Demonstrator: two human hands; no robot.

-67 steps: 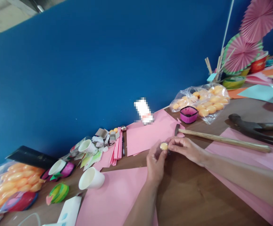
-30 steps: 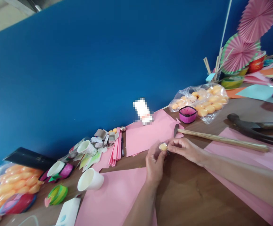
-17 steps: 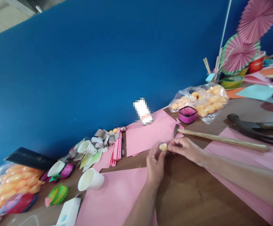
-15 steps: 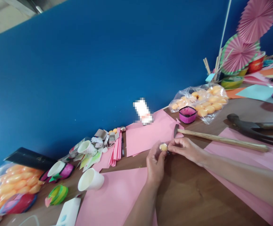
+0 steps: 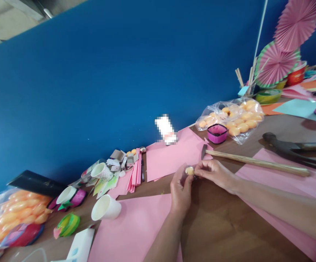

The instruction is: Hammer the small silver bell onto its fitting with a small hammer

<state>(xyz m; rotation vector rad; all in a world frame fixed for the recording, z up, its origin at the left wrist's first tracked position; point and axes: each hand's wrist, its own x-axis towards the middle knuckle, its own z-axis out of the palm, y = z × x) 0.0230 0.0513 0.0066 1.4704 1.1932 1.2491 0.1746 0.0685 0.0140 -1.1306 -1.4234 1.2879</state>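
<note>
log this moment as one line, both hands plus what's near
left hand: holding small round yellow-centred object | right hand: pinching at its edge | nearby: pink sheet, pale-handled hammer

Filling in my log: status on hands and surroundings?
Left hand: gripping small round piece. Right hand: fingertips at its edge. Nearer hammer: lying just beyond.

blue wall (image 5: 147,72): darker low down, left
right plastic bag (image 5: 232,115): glinting
table (image 5: 226,222): soft shadows
held piece (image 5: 190,170): blurred from here

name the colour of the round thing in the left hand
The round thing is pale yellow at its centre; head view.
</note>
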